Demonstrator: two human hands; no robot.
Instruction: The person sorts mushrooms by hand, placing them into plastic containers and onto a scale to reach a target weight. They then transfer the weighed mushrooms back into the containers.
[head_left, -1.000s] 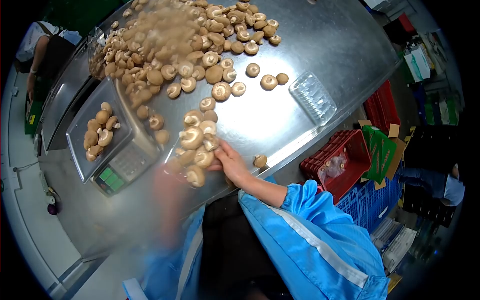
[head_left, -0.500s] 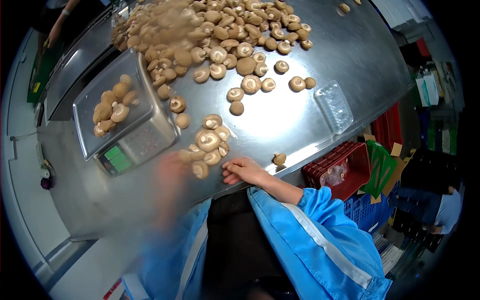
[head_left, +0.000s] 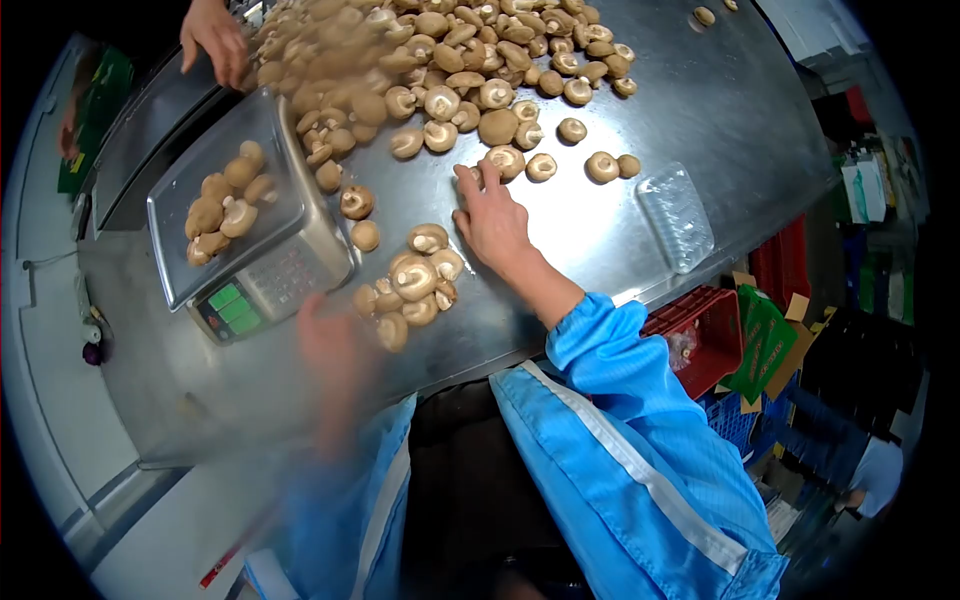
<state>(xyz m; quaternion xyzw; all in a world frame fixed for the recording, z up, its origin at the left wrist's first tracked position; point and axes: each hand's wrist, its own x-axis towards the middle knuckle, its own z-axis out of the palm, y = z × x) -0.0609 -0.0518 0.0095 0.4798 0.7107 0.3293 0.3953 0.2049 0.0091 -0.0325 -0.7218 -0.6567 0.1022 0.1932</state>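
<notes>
Your right hand [head_left: 495,225] reaches over the metal table [head_left: 740,110], thumb and fingers parted and partly bent, with the fingertips just beside a pale-gilled mushroom [head_left: 507,162]; the hand hides what lies beneath it, so whether it grips anything I cannot tell. Your left hand [head_left: 328,345] is a blur — how far it is open, or what it holds, cannot be made out — and it is near a small cluster of mushrooms [head_left: 412,280], between that and the scale [head_left: 270,285]. More mushrooms sit in the scale's clear pan [head_left: 165,240]. Beyond lies the big mushroom pile [head_left: 480,60], with a co-worker's hand [head_left: 215,45] near its edge. A clear plastic tray [head_left: 675,218] rests to your right.
</notes>
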